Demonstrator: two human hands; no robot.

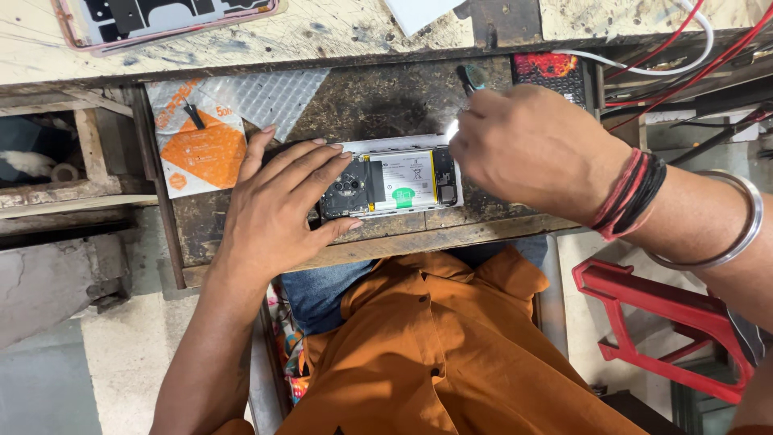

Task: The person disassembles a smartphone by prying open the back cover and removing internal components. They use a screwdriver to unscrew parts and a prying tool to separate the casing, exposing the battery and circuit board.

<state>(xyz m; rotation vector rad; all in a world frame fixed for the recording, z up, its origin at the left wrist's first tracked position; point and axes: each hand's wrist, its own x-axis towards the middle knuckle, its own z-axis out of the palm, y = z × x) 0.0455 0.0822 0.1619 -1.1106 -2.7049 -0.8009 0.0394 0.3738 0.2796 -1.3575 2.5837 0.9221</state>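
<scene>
The left hand (278,201) lies flat with fingers spread, pressing the left end of the opened phone (392,184). The right hand (531,149) is closed around a dark tool (471,77) at the phone's right end. An orange packet (201,145) lies left of the phone, on the wooden bench (378,101).

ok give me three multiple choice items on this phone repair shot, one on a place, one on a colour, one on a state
1. Where does the left hand rest?
A. on the camera end of the opened phone
B. on the red stool
C. on the wires

2. What colour is the printed packet beside the left hand?
A. blue
B. orange and white
C. black

3. What state is the phone in?
A. back cover on
B. wrapped in plastic
C. back off, battery showing

Answers:
1 A, its fingers lie across the camera end.
2 B, orange print on white.
3 C, the battery and board lie bare under the right hand.
</scene>
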